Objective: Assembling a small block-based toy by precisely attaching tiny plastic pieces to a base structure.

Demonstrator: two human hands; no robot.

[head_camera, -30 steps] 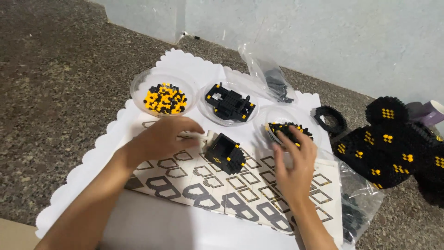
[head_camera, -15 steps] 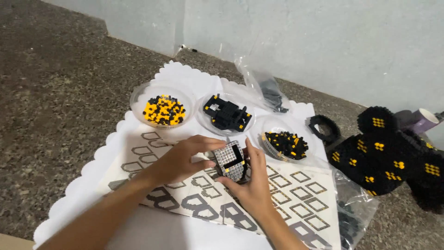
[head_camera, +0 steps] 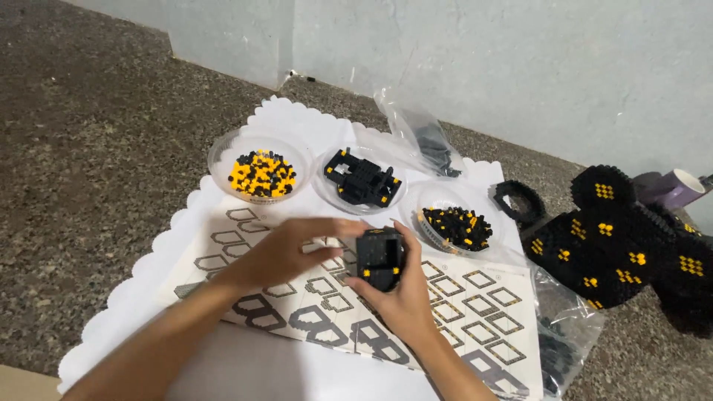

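Both hands meet mid-sheet: my right hand (head_camera: 401, 301) cups the small black brick block (head_camera: 379, 258) from below, upright, my left hand (head_camera: 286, 251) closing fingers on its left side.

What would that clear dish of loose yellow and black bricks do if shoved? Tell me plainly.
The clear dish looks thin and shallow, so it would probably slide easily on the white scalloped mat. Its small loose bricks are heaped near the rim, so a quick push or tilt would likely spill some. It seems light.
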